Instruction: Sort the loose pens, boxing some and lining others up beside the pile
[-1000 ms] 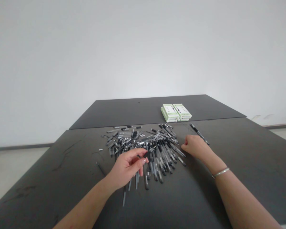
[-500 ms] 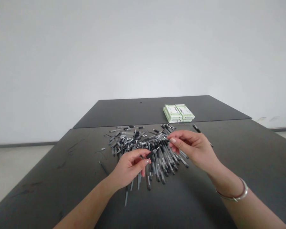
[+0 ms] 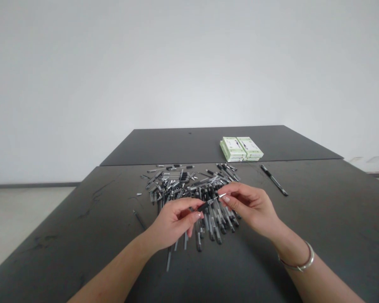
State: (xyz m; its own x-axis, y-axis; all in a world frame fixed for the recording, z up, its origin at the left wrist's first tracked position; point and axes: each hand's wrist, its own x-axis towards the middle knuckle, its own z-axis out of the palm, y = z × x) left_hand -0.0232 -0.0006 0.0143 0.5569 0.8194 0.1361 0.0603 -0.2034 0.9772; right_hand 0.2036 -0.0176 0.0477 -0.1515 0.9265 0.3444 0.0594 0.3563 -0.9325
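Just above the near side of the pen pile (image 3: 189, 185), the left hand (image 3: 173, 221) pinches a black pen barrel (image 3: 204, 205) and the right hand (image 3: 252, 208) pinches its silver tip (image 3: 222, 195): likely light, stiff, slick, best gripped mid-barrel.

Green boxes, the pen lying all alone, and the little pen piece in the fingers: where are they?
green boxes (image 3: 233, 147), head view, top of the left box.
lone pen (image 3: 274, 180), head view, middle of its barrel.
pen piece (image 3: 206, 205), head view, its dark barrel.
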